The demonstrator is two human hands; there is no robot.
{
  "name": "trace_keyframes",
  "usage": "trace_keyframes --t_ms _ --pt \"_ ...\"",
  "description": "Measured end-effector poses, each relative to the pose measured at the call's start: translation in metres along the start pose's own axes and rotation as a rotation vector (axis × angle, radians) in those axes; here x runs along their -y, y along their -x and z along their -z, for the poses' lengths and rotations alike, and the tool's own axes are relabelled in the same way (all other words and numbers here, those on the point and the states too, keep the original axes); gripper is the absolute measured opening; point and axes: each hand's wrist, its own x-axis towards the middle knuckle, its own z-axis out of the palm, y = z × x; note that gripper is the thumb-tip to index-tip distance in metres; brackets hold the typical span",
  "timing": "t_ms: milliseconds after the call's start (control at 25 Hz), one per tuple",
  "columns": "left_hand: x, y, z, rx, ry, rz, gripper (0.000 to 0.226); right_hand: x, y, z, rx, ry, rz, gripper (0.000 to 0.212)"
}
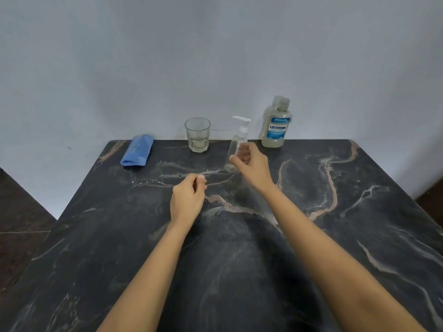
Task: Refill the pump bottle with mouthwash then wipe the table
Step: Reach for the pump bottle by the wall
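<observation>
— Where are your hands?

— Both are out over the dark marbled surface (311, 236). My right hand (251, 167) is at the clear pump bottle (233, 152), fingers curled round its right side, thumb toward me. Whether I'm really gripping it or only touching it, I cannot tell. The bottle leans slightly to the right, its base on the surface, and its white pump head is in place, nozzle pointing left.

— And the left one?

— My left hand (188, 197) hangs loosely curled above the middle of the surface, fingertips drawn in toward the thumb, with nothing in it.

— Is there anything in the pump bottle?

— It looks nearly empty.

— Where's the mouthwash?

— The mouthwash bottle (276, 123) stands upright at the far edge against the wall, just right of and behind the pump bottle, cap on. Its blue label reads "LISTERINE" in dark letters on a white band; the smaller print under it is too blurred to read. The liquid inside is pale yellowish.

— Anything else?

— A drinking glass (197, 134) stands left of the pump bottle, near the far edge, and a folded blue cloth (137, 150) lies further left, near the far left corner, apart from the glass
</observation>
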Motion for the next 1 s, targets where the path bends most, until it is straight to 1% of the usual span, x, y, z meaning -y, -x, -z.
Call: trace_keyframes --t_ms 160,320,520,720,880,1000 --pt "0.001 0.029 0.002 0.003 0.058 0.047 0.023 0.005 0.051 0.012 0.041 0.056 0.015 0.038" --pt "0.005 0.051 0.003 0.016 0.083 0.061 0.023 0.005 0.080 0.031 0.129 0.001 -0.041 0.037" --pt "0.002 0.064 -0.002 0.037 0.095 0.058 0.022 -0.003 0.091 0.050 0.306 0.007 -0.050 0.037" --pt "-0.005 0.068 -0.013 0.051 0.092 0.067 0.024 -0.012 0.094 0.048 0.340 -0.053 -0.056 0.033" --pt "-0.012 0.071 -0.019 0.062 0.085 0.062 0.025 -0.017 0.094 0.049 0.359 -0.095 -0.059 0.040" --pt "-0.015 0.076 -0.024 0.074 0.083 0.060 0.026 -0.023 0.095 0.056 0.435 -0.145 -0.087 0.058"
